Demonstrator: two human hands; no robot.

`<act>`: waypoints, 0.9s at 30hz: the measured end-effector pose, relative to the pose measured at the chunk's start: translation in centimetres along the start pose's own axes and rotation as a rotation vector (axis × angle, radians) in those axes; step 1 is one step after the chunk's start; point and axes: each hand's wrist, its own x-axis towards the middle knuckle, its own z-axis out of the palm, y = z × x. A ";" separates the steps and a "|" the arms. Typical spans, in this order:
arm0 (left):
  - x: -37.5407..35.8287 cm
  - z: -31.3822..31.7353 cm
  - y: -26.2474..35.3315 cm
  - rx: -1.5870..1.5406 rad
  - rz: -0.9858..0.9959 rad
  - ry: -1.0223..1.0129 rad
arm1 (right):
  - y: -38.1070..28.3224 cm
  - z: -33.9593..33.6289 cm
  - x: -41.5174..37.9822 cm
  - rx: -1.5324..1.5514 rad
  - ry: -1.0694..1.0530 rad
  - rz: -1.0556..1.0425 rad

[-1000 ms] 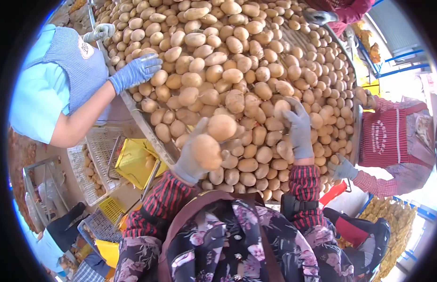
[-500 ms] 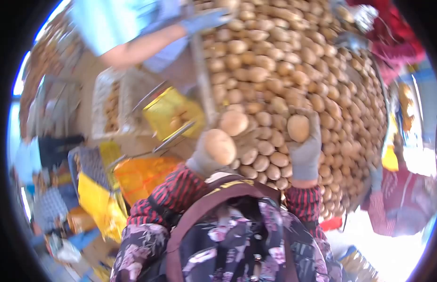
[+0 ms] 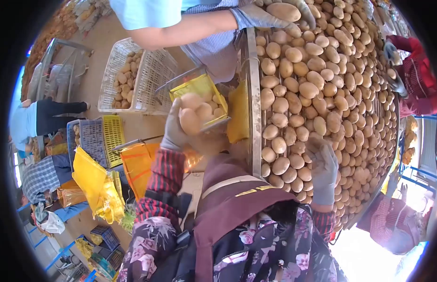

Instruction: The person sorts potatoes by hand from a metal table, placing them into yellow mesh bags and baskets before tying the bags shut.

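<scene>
My left hand (image 3: 175,129), in a grey glove, is closed around a potato (image 3: 190,121) at the mouth of a yellow mesh bag (image 3: 210,84). Two more potatoes, blurred, show right beside it over the bag, which has others inside. Over the sorting table, my gloved right hand (image 3: 324,167) is low above a wide layer of potatoes (image 3: 309,90), fingers loosely bent and apart. No potato shows in that hand.
A co-worker's gloved hands (image 3: 270,16) hold a potato at the table's far left. White crates (image 3: 155,80) with potatoes stand on the floor. An orange mesh bag (image 3: 138,164) hangs near my left arm. Another person in red (image 3: 416,77) works across the table.
My left hand has moved left from the table's edge to the yellow bag with its potatoes. My right hand has lowered and no longer shows its potato. The view has shifted.
</scene>
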 end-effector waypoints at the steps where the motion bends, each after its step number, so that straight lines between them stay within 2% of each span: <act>1: 1.1 -2.0 1.3 0.043 -0.035 -0.018 | 0.3 -0.2 -0.2 -0.029 0.022 0.008; 3: 2.7 -5.7 3.3 0.087 -0.082 -0.037 | 0.7 0.3 -0.3 -0.057 0.057 0.017; 5: 4.2 -8.2 4.6 0.312 -0.037 0.393 | 0.7 0.8 -0.3 -0.173 0.094 -0.021; 6: 4.3 -8.5 4.9 0.317 -0.057 0.379 | 0.9 0.3 -0.3 -0.175 0.118 -0.026; 8: 4.6 -7.8 3.8 0.368 0.012 0.332 | 1.4 -2.0 -0.2 -1.369 0.064 -0.184; 9: 4.8 -7.1 2.8 0.429 -0.013 0.300 | 1.1 -2.2 -0.2 -1.390 0.145 -0.179; 11: 6.4 -2.9 0.1 0.489 -0.073 0.201 | 1.5 0.4 0.9 -1.112 0.228 -0.270; 12: 6.3 1.0 -1.2 0.708 -0.121 0.167 | 1.6 1.2 1.7 -0.968 0.244 -0.322; 13: 6.0 4.4 -2.4 0.929 -0.159 0.144 | 1.6 1.4 2.2 -1.078 0.288 -0.380; 14: 6.2 7.1 -3.7 0.937 -0.178 0.124 | 1.6 1.5 2.7 -1.183 0.320 -0.430; 16: 7.6 11.8 -6.2 1.240 -0.038 -0.325 | 1.0 1.0 3.8 -1.182 0.345 -0.471; 17: 9.1 12.8 -7.4 1.250 -0.046 -0.341 | 0.6 0.5 4.1 -1.169 0.363 -0.484; 19: 12.7 14.7 -9.9 1.386 0.113 -0.537 | -0.4 -0.8 5.0 -1.124 0.402 -0.506; 22: 18.3 19.7 -13.4 1.660 0.385 -0.642 | -0.9 -3.7 6.6 -0.937 0.441 -0.494; 23: 20.4 20.1 -14.9 1.775 0.504 -0.671 | -1.6 -4.5 7.6 -0.998 0.439 -0.528; 24: 21.3 21.2 -16.2 1.773 0.495 -0.677 | -2.1 -5.1 8.8 -0.999 0.445 -0.521; 26: 22.2 23.2 -18.4 2.259 0.332 -0.573 | -3.1 -6.1 11.7 -1.044 0.541 -0.580; 27: 22.7 22.6 -19.7 2.359 0.397 -0.552 | -3.7 -6.4 13.3 -1.048 0.533 -0.577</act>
